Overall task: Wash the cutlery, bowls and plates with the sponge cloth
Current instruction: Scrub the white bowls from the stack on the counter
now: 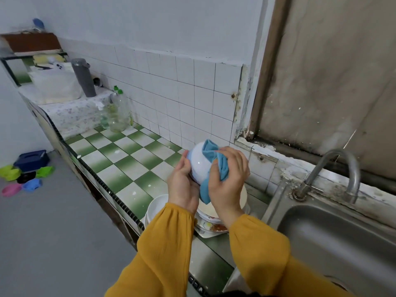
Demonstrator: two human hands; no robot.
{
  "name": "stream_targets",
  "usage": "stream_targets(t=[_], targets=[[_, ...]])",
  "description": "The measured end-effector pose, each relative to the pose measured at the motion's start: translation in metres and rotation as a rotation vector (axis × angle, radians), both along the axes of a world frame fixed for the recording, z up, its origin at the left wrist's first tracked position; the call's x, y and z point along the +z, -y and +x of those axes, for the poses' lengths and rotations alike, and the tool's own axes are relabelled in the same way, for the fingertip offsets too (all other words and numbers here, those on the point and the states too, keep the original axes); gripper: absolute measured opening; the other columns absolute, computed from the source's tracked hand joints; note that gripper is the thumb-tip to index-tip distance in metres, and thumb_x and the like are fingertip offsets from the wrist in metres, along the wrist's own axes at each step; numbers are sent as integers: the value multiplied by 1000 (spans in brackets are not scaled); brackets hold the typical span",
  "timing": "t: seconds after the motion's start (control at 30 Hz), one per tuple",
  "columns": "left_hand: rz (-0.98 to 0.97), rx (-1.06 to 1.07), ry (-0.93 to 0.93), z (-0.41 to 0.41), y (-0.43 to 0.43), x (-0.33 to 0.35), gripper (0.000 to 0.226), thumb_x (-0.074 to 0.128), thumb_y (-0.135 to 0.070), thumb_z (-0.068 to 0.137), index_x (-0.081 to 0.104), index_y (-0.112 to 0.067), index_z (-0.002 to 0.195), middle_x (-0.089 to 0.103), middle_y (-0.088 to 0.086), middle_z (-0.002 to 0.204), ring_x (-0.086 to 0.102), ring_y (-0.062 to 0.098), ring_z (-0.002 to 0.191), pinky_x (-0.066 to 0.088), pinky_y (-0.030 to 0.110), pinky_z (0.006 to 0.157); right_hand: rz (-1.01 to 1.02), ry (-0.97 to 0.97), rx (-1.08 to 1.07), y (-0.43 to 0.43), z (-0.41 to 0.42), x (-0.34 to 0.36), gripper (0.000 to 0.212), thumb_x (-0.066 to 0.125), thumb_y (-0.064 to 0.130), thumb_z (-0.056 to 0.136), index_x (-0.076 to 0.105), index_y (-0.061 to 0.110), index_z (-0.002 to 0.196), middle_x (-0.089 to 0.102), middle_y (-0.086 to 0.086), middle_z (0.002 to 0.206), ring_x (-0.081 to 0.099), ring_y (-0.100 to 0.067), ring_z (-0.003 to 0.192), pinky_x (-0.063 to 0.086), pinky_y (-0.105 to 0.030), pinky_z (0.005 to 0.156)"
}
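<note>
My left hand (pixel 182 186) grips the white bowl (pixel 198 165) over the green-checked desk (pixel 128 159). My right hand (pixel 228 174) clamps the blue sponge cloth (pixel 216 158) against it. Stacked plates (pixel 157 207) lie beneath, with the steel sink (pixel 334 236) at 4 o'clock.

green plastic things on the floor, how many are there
2. One green plastic thing lies at the picture's left edge, the other green plastic thing right of it, beside the dark blue box. More may lie out of frame.

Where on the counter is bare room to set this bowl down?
The checked counter is bare between the bottles and the stack of plates, along the tiled wall. The sink basin also looks bare. Crowded: the stack itself, below the bowl.
</note>
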State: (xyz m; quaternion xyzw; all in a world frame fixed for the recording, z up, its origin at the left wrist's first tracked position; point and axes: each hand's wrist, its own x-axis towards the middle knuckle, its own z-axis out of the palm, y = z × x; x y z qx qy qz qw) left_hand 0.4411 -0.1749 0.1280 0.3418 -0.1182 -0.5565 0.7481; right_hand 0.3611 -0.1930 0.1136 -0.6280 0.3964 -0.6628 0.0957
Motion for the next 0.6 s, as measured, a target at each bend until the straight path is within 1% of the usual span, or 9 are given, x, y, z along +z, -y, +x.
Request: stream_targets(t=[0.03,0.1,0.2,0.27,0.33,0.4,0.47,0.57,0.6], targets=[[4,20,27,-2,1,0,37,42,-12,102,48,-6,138,57,20,135,59,31,109,51,44,96,94,48,13,-1,-1,6,35,47,29,82,65,8,103,60,-1,110,46,-19,109,40,-41,94],[19,39,70,-2,3,0,36,44,-12,102,51,-6,136,59,19,133,60,31,107,49,47,98,221,72,88,-5,-6,12,43,44,36,82,65,5,104,51,1,112,37,-13,106,34,-23,93],[24,75,138,2,7,-1,35,46,-12,100,54,-5,134,55,16,138,58,31,113,43,52,101,142,-131,199,-4,-28,11,39,46,30,82,64,1,100,45,1,108,37,-15,104,29,-7,92],[18,79,171,2,6,0,35,46,-11,100,54,-4,134,53,12,142,57,28,115,41,56,103,121,-228,167,4,-42,11,38,46,28,81,65,0,98,43,1,107,35,-12,102,27,-5,91],[14,57,201,-5,5,5,35,45,-11,101,53,-5,134,54,11,141,58,24,110,43,56,103,153,-197,130,8,-48,17,41,45,29,82,65,-1,101,44,-2,107,32,-9,102,26,-6,91],[6,63,206,-12,4,9,32,46,-10,101,54,-7,131,56,11,138,58,25,110,42,57,104,153,-168,112,5,-46,24,42,45,29,82,65,-1,103,44,-3,109,31,-7,103,25,-1,92],[-8,86,197,-12,6,11,29,48,-10,100,57,-11,127,58,10,135,58,28,113,41,58,105,133,-213,156,1,-46,26,41,46,29,83,66,0,104,45,0,110,32,-5,104,24,1,93],[-10,96,184,-6,8,10,30,50,-8,98,59,-8,127,63,5,123,59,25,107,39,61,105,95,-315,225,2,-58,22,37,49,27,82,67,0,99,47,3,105,37,-5,102,27,0,91],[-9,83,183,-7,8,9,32,49,-8,99,58,-7,129,63,6,125,59,24,107,39,61,105,122,-300,219,5,-62,20,36,51,28,81,67,0,97,48,3,104,40,-7,101,29,-2,90]])
